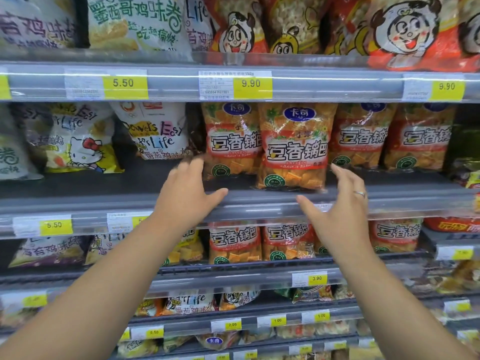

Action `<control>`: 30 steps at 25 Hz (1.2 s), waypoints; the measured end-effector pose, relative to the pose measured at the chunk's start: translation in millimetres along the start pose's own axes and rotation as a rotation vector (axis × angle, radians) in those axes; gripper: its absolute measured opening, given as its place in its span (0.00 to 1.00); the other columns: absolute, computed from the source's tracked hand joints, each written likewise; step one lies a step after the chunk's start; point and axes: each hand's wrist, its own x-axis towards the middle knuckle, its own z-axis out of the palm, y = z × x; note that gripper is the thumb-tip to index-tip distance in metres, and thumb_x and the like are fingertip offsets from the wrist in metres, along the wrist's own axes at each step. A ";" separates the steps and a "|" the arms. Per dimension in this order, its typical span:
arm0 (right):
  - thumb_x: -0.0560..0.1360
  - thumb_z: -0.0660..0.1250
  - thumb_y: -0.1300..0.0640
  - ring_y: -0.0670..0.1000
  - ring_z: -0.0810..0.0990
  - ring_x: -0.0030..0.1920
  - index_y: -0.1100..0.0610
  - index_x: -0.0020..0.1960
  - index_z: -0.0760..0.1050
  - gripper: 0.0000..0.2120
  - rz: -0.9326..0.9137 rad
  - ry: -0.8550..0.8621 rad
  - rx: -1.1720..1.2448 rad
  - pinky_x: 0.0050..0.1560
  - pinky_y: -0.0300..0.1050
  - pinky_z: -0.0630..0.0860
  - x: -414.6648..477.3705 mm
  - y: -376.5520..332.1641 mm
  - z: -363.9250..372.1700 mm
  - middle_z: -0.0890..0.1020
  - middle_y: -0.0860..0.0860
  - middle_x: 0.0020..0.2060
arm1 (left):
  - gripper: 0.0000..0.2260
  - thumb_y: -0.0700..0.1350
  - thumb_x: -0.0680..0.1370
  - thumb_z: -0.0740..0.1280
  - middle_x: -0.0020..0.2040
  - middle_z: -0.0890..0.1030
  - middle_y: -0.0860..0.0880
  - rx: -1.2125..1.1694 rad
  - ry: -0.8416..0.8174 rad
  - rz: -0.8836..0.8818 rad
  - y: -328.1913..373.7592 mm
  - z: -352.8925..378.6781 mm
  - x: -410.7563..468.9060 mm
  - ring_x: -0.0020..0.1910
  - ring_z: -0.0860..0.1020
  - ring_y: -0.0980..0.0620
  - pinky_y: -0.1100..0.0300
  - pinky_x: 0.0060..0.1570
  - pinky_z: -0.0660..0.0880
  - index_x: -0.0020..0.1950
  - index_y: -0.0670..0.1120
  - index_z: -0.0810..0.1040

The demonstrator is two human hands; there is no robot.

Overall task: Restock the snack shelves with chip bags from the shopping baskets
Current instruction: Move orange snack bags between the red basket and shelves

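From the head camera, both bare arms reach up to the middle shelf [259, 201] of a snack rack. An orange chip bag [293, 146] stands upright at the front edge of that shelf, slightly ahead of a row of matching orange bags [363, 136] behind and beside it. The left hand [187, 193] is held to the left of the bag, fingers straight and spread, thumb out over the shelf lip, holding nothing; its blurred fingertips lie close to the next orange bag back. The right hand [340, 211] is held to the right of the bag, palm facing inward, fingers straight and apart, a ring [359, 193] on one finger; whether its fingertips touch the bag's edge cannot be told. White bags [78, 149] stand further left on the same shelf, red bags [415, 29] fill the shelf above, and yellow price tags [252, 83] line the shelf rails.
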 end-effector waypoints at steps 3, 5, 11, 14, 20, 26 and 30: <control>0.71 0.72 0.44 0.55 0.64 0.71 0.52 0.72 0.67 0.33 -0.134 -0.031 -0.139 0.70 0.59 0.64 -34.3 3.5 16.0 0.68 0.51 0.70 | 0.32 0.56 0.74 0.71 0.70 0.70 0.47 0.037 0.016 0.128 -5.5 7.1 -33.3 0.70 0.66 0.47 0.52 0.70 0.63 0.74 0.48 0.65; 0.71 0.72 0.44 0.57 0.65 0.70 0.53 0.71 0.69 0.32 -0.201 -0.110 -0.178 0.70 0.60 0.64 -49.9 3.6 24.3 0.70 0.52 0.69 | 0.31 0.57 0.74 0.70 0.72 0.70 0.48 0.093 0.015 0.142 -7.7 9.3 -57.6 0.71 0.66 0.48 0.53 0.71 0.61 0.74 0.49 0.65; 0.72 0.70 0.41 0.55 0.64 0.71 0.48 0.73 0.65 0.33 -0.381 -0.439 -0.173 0.70 0.57 0.61 -75.5 -3.3 31.7 0.68 0.51 0.70 | 0.28 0.55 0.75 0.70 0.70 0.71 0.47 0.237 0.064 -0.019 -2.9 2.1 -141.6 0.69 0.68 0.45 0.49 0.70 0.64 0.72 0.48 0.69; 0.72 0.69 0.40 0.56 0.62 0.72 0.47 0.75 0.62 0.35 -0.515 -0.592 -0.171 0.70 0.58 0.59 -100.6 -8.8 39.2 0.65 0.51 0.72 | 0.30 0.58 0.76 0.67 0.73 0.67 0.48 0.322 0.048 -0.212 -7.4 -5.7 -201.0 0.72 0.65 0.47 0.52 0.72 0.60 0.75 0.49 0.64; 0.74 0.66 0.38 0.56 0.61 0.72 0.48 0.75 0.60 0.34 -0.771 -0.849 -0.113 0.71 0.57 0.57 -202.3 -62.6 59.6 0.63 0.51 0.73 | 0.33 0.60 0.76 0.65 0.75 0.63 0.47 0.490 0.002 -0.621 -24.8 -51.1 -363.0 0.73 0.63 0.45 0.52 0.72 0.57 0.77 0.49 0.61; 0.72 0.68 0.38 0.56 0.61 0.72 0.48 0.75 0.61 0.36 -1.060 -0.968 0.003 0.70 0.55 0.58 -348.8 -149.0 48.7 0.64 0.52 0.73 | 0.31 0.60 0.72 0.69 0.69 0.73 0.42 0.628 0.104 -0.931 -36.3 -118.7 -532.4 0.66 0.71 0.40 0.48 0.67 0.64 0.71 0.46 0.70; 0.69 0.70 0.38 0.57 0.65 0.70 0.47 0.73 0.65 0.36 -1.241 -1.046 0.121 0.68 0.55 0.60 -475.7 -208.5 24.9 0.67 0.52 0.71 | 0.32 0.62 0.70 0.64 0.67 0.74 0.42 0.695 0.141 -1.127 -39.9 -165.7 -666.0 0.66 0.72 0.41 0.48 0.66 0.64 0.69 0.46 0.72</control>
